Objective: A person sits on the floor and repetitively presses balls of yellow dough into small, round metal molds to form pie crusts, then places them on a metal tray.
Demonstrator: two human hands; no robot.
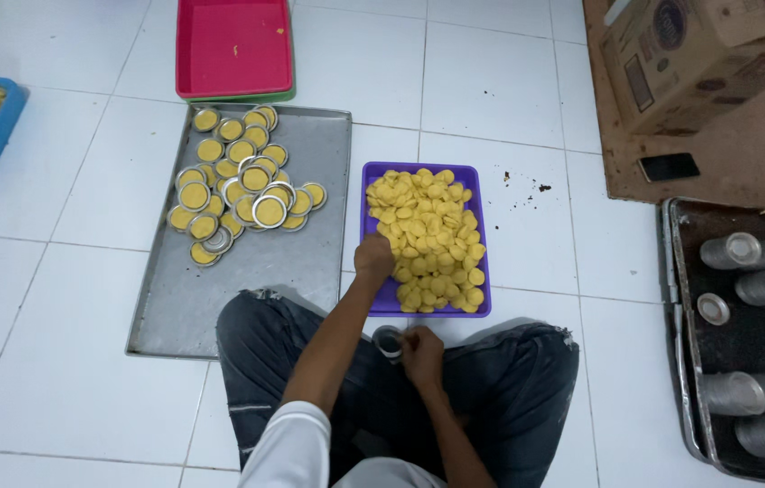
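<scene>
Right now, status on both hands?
Left hand on dough discs in purple tray. Right hand holds small tin. Nothing in the way.

Free floor and obstructions around the purple tray (pixel 373 176) of yellow dough discs.

Left of the purple tray lies a grey metal sheet (pixel 310 244), its near half bare, its far-left part heaped with filled round tins (pixel 238 185); only a narrow strip of white tile (pixel 353 181) separates the two. Beyond the sheet, a red tray (pixel 232 45) closes the far side. Right of the purple tray, open tile (pixel 536 244) carries only a few crumbs (pixel 527 185) before a brown cardboard sheet (pixel 744 163) and a dark tray (pixel 753 343) of stacked metal cups (pixel 748 253). At the purple tray's near edge, the person's knees (pixel 261 334) and right hand (pixel 420 354) holding a small tin (pixel 387 341) block approach; the left hand (pixel 373 256) overlies its near-left corner.
</scene>
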